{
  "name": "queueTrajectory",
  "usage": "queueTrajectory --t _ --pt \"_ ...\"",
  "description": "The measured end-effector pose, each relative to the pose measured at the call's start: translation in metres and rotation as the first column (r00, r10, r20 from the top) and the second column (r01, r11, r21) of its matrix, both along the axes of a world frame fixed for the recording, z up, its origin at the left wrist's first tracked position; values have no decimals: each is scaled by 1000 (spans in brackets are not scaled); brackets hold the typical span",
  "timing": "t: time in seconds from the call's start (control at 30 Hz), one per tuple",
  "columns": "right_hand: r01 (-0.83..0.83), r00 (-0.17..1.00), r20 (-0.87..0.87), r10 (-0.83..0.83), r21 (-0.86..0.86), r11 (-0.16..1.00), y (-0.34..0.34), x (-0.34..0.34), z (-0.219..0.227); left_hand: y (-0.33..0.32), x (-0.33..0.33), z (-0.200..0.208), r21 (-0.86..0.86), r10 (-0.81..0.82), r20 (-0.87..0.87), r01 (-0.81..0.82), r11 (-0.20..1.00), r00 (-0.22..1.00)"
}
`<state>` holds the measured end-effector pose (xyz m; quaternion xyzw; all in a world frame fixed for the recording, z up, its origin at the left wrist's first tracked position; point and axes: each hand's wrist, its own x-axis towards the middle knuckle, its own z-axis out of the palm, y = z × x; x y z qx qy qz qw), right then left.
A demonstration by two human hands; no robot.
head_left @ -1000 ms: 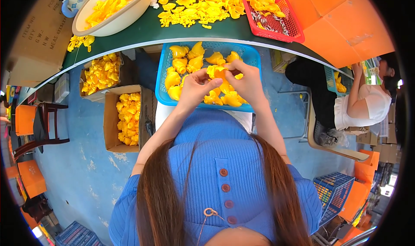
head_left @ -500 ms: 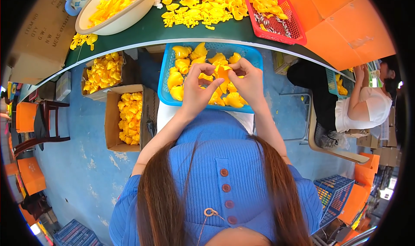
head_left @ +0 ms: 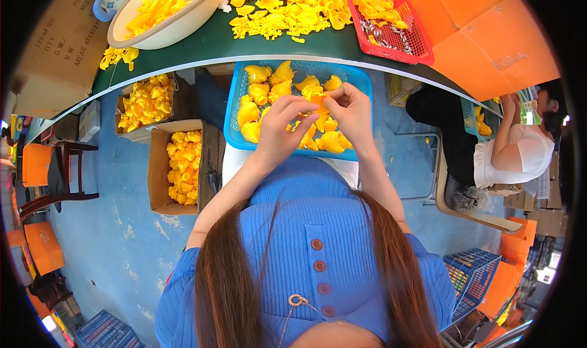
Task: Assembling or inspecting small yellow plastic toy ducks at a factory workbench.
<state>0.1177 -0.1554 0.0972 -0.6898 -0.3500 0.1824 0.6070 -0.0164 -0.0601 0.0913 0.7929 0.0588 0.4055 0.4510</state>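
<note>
Both my hands are raised over a blue plastic basket (head_left: 230,119) and meet at a small yellow plastic piece (head_left: 319,98). My right hand (head_left: 351,114) pinches it between thumb and bent fingers. From the other side, my left hand (head_left: 282,125) curls its fingers and thumb at the piece's near edge, closed on it. The fingertips partly cover the piece, so its exact shape is hidden. Below, several rounded, glossy yellow plastic parts (head_left: 249,111) lie loose in the basket, some hidden by my hands.
Beyond the basket, a green table (head_left: 208,50) holds loose yellow pieces (head_left: 287,12), a cream basin (head_left: 165,33) and a red basket (head_left: 422,53). Cartons of yellow parts (head_left: 160,195) stand at left. To the right, a person in white (head_left: 513,155) sits near a green basket (head_left: 469,113).
My left fingers have moved down and slightly right, curling closer together at the piece. My right hand has shifted little, still pinching. The basket has not moved.
</note>
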Motion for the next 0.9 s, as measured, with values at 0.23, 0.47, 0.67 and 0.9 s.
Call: queueTrajectory --t 0.23,0.47,0.67,0.9 --pt "35 999 -3 -35 -1 999 0 6 -1 2 -2 -5 203 -33 -79 48 978 996" --pt "-86 958 -270 96 48 995 -2 8 2 5 -1 -4 191 7 -20 -3 982 1000" --pt "-99 917 -380 116 65 993 0 -1 10 3 0 -4 124 77 -11 -75 989 997" --pt "-67 890 -436 133 163 984 5 -17 9 6 1 -13 -2 143 37 -143 990 989"
